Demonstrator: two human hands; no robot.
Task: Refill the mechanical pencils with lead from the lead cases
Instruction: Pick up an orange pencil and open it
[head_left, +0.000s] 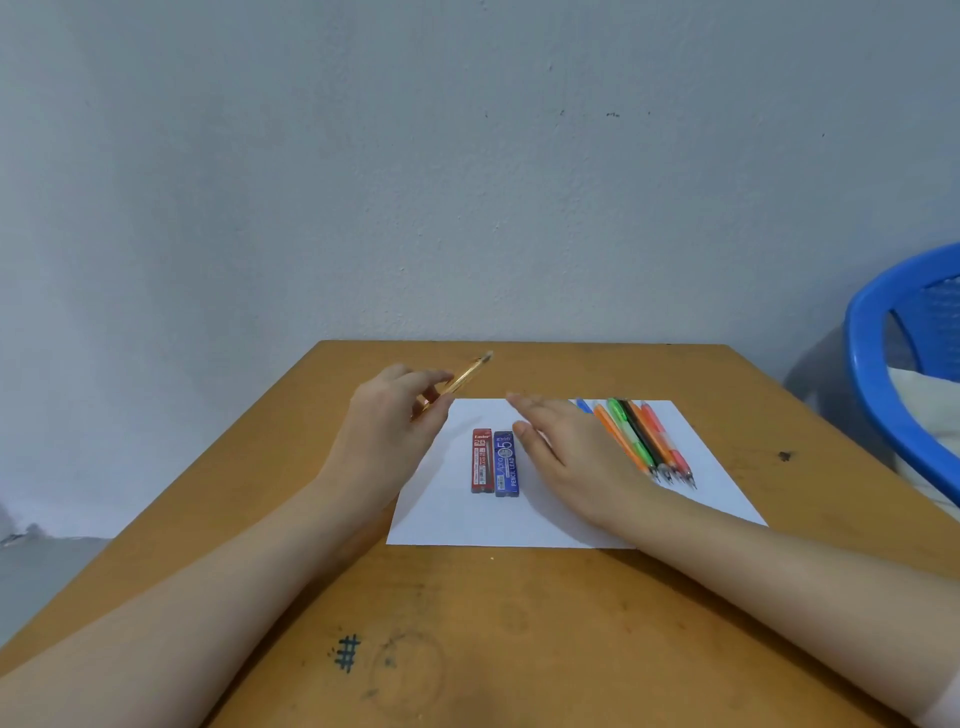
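Note:
My left hand (395, 415) grips a yellow-orange mechanical pencil (466, 375) that points up and to the right above the table. My right hand (563, 447) hovers flat and open over the white paper (717, 483), just right of two lead cases. The red lead case (481, 460) and the blue lead case (505, 464) lie side by side on the paper. Several mechanical pencils (644, 441) in orange, green, black and blue lie in a row to the right of my right hand, tips toward me.
A wooden table (519, 623) carries the paper and has pen marks near its front edge. The grey wall stands right behind the table's far edge. A blue plastic chair (893, 364) sits to the right.

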